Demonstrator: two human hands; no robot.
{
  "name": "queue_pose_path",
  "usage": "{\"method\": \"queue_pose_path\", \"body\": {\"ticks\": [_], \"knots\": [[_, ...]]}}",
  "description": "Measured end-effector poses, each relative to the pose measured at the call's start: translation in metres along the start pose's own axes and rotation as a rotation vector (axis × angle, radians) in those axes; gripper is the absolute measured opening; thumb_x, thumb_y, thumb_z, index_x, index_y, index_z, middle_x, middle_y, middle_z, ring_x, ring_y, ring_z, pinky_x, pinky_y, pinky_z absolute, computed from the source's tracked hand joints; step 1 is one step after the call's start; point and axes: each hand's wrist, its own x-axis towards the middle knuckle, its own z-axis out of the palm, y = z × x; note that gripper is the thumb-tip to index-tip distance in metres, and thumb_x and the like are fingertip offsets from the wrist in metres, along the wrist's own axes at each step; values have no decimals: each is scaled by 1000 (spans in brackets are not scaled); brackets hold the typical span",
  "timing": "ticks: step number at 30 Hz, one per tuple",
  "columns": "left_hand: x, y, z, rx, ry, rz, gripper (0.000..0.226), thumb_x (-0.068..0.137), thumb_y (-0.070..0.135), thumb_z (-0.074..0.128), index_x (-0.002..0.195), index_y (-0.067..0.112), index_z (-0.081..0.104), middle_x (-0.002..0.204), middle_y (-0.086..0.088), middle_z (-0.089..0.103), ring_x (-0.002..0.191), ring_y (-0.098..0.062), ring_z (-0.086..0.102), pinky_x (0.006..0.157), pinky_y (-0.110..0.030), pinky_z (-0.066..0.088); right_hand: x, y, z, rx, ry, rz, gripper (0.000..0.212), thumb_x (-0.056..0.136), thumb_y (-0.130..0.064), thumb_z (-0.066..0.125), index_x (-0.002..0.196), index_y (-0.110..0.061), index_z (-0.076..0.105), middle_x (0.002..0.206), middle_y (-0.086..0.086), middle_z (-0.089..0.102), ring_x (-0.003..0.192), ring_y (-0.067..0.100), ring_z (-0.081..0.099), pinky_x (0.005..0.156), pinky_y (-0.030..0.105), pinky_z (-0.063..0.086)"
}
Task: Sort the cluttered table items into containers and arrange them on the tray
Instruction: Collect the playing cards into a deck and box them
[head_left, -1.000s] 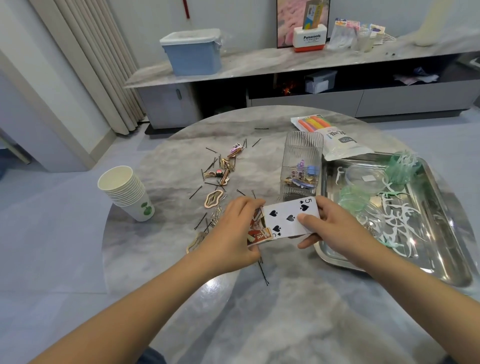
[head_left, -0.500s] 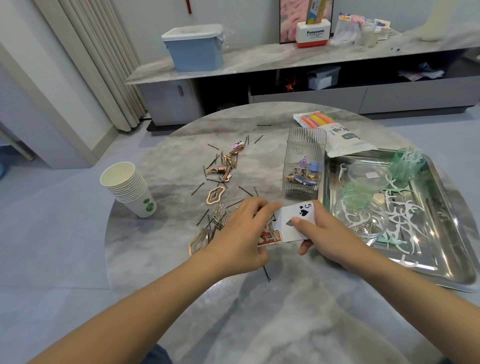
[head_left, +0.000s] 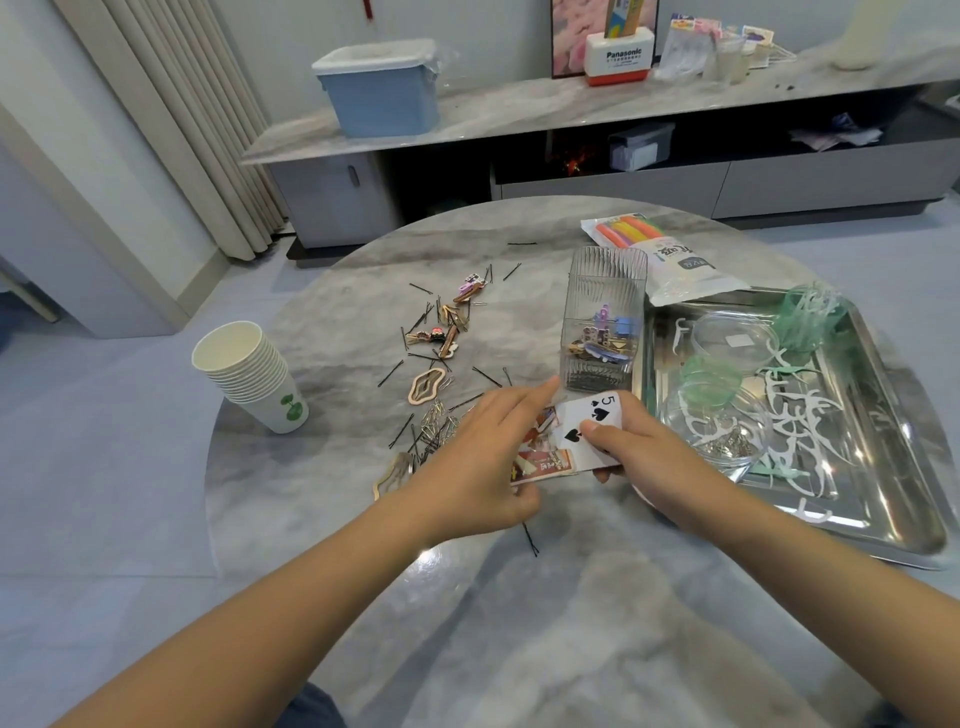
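Cards (head_left: 582, 436) pinched in right hand (head_left: 631, 457), thumb on top; left hand (head_left: 483, 462) gripping their left edge.

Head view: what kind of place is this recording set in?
Most likely a home living room: a low TV-style cabinet along the wall, floor-length curtains, and a round marble-look table used for sorting.
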Motion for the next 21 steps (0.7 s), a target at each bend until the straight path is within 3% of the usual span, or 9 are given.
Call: {"method": "queue_pose_path", "body": {"ticks": [3, 5, 7, 9, 12, 15, 17, 19, 21], "knots": [[2, -7, -2, 5, 56, -92, 87, 76, 39, 64, 149, 24, 19, 137, 2, 36, 128, -12, 27, 105, -22, 16, 3, -2, -5, 78, 65, -4, 15, 96, -10, 47, 110, -9, 51, 89, 11, 60, 64, 16, 49, 58, 29, 40], [3, -10, -3, -66, 48, -192, 85, 74, 44, 72, 144, 26, 28, 132, 4, 35, 122, -12, 34, 99, -19, 25, 4, -4, -6, 105, 71, 4, 17, 96, -9, 46, 112, -8, 50, 92, 10, 60, 66, 15, 50, 55, 25, 41], [4, -10, -3, -207, -7, -253, 82, 72, 36, 78, 140, 22, 33, 126, 4, 34, 109, -7, 41, 86, -10, 33, 5, -2, -4, 57, 54, 16, 19, 96, -13, 46, 115, -11, 49, 98, 8, 62, 74, 17, 54, 64, 26, 44], [6, -8, -2, -264, -32, -272, 81, 71, 29, 81, 137, 19, 35, 125, 3, 33, 103, -3, 42, 82, -6, 35, 5, 3, -2, 29, 48, 38, 22, 97, -25, 46, 119, -20, 49, 108, 4, 64, 92, 18, 60, 81, 31, 47], [8, -5, -1, -308, 3, -270, 78, 68, 23, 83, 133, 16, 40, 122, 4, 32, 95, 3, 42, 80, 2, 36, 5, 5, 1, 63, 9, 69, 32, 95, -48, 40, 125, -36, 45, 119, 0, 61, 111, 16, 56, 104, 35, 37], [10, 3, 3, -344, 31, -260, 77, 67, 18, 84, 131, 16, 41, 119, 5, 29, 93, 7, 41, 80, 5, 34, 2, 3, 6, 313, -62, 79, 38, 96, -46, 31, 112, -23, 56, 103, -3, 68, 101, 12, 60, 103, 32, 38], [10, 6, 7, -362, 48, -255, 76, 67, 15, 83, 131, 15, 42, 118, 4, 30, 94, 7, 40, 80, 6, 32, -2, 3, 8, 340, -112, 57, 45, 96, -45, 25, 103, -18, 61, 100, 2, 71, 95, 12, 64, 97, 29, 43], [9, 3, 9, -402, 58, -287, 75, 68, 17, 83, 130, 18, 41, 119, 3, 32, 97, 5, 43, 83, 4, 33, -4, 2, 9, 302, -151, 5, 57, 92, -51, 23, 116, -14, 59, 114, 5, 67, 104, 11, 62, 99, 26, 42], [8, -1, 8, -437, 79, -334, 75, 68, 21, 83, 130, 21, 41, 120, 3, 34, 101, 0, 46, 88, -3, 38, -4, -2, 6, 265, -135, -8, 66, 80, -64, 29, 129, -26, 51, 133, -1, 56, 120, 8, 51, 110, 30, 32]]}}
